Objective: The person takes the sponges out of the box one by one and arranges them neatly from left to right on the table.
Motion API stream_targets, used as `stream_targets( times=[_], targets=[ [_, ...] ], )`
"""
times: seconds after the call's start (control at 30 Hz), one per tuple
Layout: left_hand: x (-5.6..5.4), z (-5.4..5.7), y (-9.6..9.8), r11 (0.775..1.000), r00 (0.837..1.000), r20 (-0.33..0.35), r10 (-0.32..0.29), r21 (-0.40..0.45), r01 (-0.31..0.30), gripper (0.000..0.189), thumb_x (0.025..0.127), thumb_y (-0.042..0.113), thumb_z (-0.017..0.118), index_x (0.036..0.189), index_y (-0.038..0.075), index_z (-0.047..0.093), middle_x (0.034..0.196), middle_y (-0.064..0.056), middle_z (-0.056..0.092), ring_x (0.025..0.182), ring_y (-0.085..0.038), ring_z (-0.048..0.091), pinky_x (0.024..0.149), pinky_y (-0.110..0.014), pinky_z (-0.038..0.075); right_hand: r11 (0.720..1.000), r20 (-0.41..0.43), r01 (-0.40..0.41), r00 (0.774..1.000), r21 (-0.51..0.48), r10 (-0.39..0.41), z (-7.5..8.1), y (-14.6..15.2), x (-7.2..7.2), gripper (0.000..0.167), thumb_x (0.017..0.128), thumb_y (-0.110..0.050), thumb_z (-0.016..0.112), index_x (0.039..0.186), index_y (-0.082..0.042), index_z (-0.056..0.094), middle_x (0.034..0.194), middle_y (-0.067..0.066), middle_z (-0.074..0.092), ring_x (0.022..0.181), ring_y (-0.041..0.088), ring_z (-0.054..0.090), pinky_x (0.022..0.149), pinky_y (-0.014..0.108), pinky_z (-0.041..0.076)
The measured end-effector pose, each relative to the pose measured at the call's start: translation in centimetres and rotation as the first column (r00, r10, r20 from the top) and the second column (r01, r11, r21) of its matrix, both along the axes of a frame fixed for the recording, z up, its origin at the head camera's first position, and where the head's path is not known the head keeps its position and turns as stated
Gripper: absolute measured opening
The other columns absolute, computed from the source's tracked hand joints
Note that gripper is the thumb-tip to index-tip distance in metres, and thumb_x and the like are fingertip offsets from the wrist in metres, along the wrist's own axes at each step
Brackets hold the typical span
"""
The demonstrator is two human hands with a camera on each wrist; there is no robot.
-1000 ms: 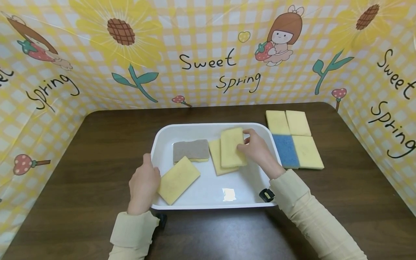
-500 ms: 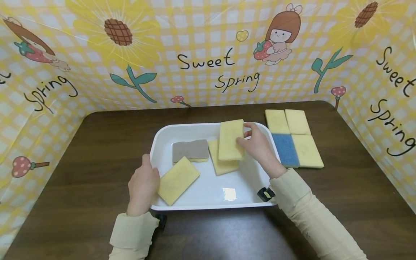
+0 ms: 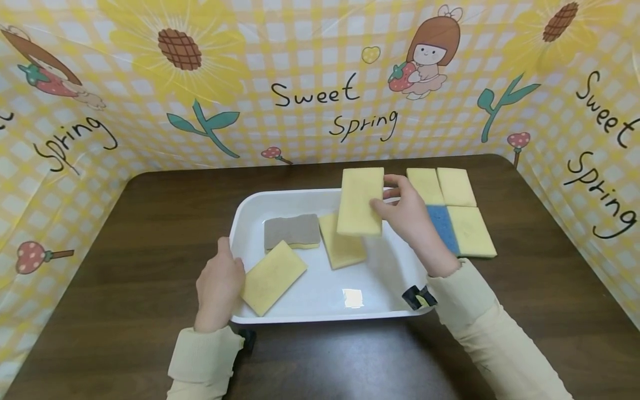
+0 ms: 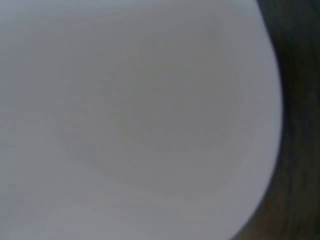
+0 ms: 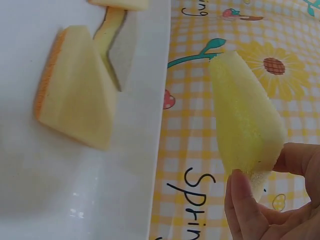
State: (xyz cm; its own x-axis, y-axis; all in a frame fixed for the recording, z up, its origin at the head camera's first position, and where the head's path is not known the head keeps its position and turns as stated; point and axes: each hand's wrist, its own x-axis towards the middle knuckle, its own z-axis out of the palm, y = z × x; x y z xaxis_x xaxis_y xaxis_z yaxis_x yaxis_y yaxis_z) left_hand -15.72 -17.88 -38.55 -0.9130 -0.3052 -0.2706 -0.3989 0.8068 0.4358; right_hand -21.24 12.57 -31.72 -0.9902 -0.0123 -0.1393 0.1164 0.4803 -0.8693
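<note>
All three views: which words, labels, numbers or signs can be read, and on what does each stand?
"Sweet Spring": checked cloth, back.
"Sweet Spring": cloth, right.
"Spring": cloth, left; cut-off scrap beside it unreadable.
"Sprin": cloth, right wrist view, cut off.
"ing": same view, cut off.
Sponges and tray: none readable.
Left wrist: none.

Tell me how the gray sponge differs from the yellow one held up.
The gray sponge has wavy edges; the held yellow sponge has straight ones. The gray sponge lies in the tray; the held yellow sponge is up in the right grip. Both show yellow foam.
</note>
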Motion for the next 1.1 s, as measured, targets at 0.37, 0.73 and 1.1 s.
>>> stream_targets(
  times=[0.37,0.73,1.1],
  targets=[
    [0.2,-0.1,-0.2,1.000,1.000,-0.020,-0.014,-0.006,0.014,0.045,0.098,0.014,0.037,0.139,0.000,0.026,0.109,-0.032,0.061,0.068,-0.030,0.057,0.050,-0.033,0.039,1.000,-0.033,0.012,0.999,-0.014,-0.012,1.8,1.0,1.2,0.061,0.093,-0.019,0.057,0.147,-0.007,0.029,0.128,0.020,0.049,0.105,0.029,0.052,0.081,0.030,0.044],
    [0.2,0.0,-0.2,1.000,1.000,-0.021,-0.015,-0.001,0.015,0.045,0.098,0.014,0.037,0.139,0.000,0.025,0.104,-0.031,0.062,0.065,-0.029,0.056,0.049,-0.033,0.037,0.998,-0.033,0.051,0.998,0.043,-0.050,2.3,3.0,2.1,0.063,0.093,-0.021,0.055,0.149,-0.011,0.027,0.131,0.021,0.049,0.108,0.031,0.053,0.081,0.030,0.047],
    [0.2,0.1,-0.1,1.000,1.000,0.000,0.002,0.008,-0.002,0.046,0.099,0.015,0.038,0.141,0.001,0.024,0.110,-0.032,0.060,0.068,-0.030,0.057,0.050,-0.032,0.039,0.993,-0.038,0.083,0.996,0.088,-0.080,1.8,5.4,2.9,0.064,0.094,-0.023,0.054,0.150,-0.009,0.025,0.132,0.023,0.047,0.115,0.035,0.054,0.074,0.020,0.045]
  ],
)
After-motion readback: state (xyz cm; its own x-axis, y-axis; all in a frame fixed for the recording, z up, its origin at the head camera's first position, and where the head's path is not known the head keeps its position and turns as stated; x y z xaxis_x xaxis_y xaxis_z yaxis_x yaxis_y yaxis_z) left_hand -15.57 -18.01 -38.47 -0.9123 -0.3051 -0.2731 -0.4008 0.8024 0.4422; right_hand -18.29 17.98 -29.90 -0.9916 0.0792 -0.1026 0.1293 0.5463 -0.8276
